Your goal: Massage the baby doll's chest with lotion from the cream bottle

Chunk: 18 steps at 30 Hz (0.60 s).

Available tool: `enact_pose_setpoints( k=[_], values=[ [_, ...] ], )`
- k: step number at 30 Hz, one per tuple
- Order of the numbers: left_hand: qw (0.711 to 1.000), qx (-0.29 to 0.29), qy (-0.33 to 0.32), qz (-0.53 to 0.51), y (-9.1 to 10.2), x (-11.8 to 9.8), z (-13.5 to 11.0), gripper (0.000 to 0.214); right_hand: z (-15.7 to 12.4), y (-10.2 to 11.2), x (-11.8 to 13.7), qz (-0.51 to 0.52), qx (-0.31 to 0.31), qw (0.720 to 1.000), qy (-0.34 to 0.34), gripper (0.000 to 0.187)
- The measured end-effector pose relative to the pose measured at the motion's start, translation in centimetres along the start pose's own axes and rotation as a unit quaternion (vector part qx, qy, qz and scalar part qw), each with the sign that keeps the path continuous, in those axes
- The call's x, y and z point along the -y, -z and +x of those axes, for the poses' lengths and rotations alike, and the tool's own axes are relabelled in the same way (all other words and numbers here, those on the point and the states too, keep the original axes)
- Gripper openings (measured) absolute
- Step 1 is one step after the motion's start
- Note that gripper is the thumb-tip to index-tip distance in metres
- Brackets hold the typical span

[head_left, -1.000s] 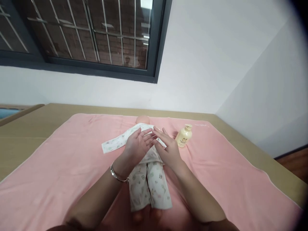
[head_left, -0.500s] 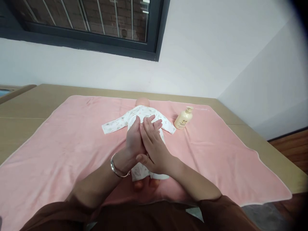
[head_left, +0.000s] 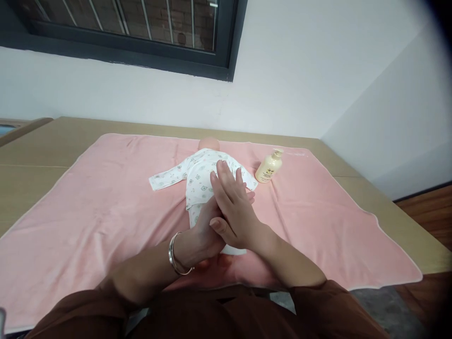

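1. Beneath the extended fingers (head_left: 228,183) of the right hand (head_left: 238,214), the left hand (head_left: 205,230) lay palm against palm. The right fingers were straight, clasping nothing; the left fingers were largely covered, so whether they were curled could not be told.

2. Step in hand (judged from the pose): one palm was being pressed or rubbed upon the other. Any substance between the palms was hidden.

3. Below and beyond the fingers, a doll (head_left: 201,179) in printed white clothing lay on a pink cloth (head_left: 113,202), its rounded head farthest away and its lower part mostly screened by the hands. The cloth covered much of the bench (head_left: 67,146).

4. Beyond and to the right of the fingers, a pale yellow pump bottle (head_left: 269,168) stood on the cloth, just beside a sleeve end and untouched.

5. Next move (judged): reaching for either doll or bottle would have called for the palms to be parted first.
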<state>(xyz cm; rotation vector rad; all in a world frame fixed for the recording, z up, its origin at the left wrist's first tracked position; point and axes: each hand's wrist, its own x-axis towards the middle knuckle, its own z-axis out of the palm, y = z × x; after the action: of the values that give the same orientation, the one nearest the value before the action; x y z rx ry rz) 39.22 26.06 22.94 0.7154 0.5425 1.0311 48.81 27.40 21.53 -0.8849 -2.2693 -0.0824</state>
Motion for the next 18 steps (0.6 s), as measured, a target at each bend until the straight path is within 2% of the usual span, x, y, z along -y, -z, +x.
enact_pose_setpoints(
  k=[7, 13, 18],
  values=[
    [1.000, -0.018, -0.001, 0.016, -0.4, -0.7, -1.9, 0.033, -0.5, 0.0, 1.4, 0.010, 0.006, 1.000, 0.006, 0.070],
    [1.000, -0.010, 0.005, 0.011, 0.2, -0.7, -2.7, 0.036, -1.1, 0.0, 2.2, 0.002, 0.012, 1.000, 0.008, 0.071],
    [0.999, 0.013, 0.046, -0.017, 0.8, -0.6, -2.7, 0.042, -1.4, -0.2, 2.6, -0.014, 0.007, 1.000, 0.015, 0.074]
  ],
)
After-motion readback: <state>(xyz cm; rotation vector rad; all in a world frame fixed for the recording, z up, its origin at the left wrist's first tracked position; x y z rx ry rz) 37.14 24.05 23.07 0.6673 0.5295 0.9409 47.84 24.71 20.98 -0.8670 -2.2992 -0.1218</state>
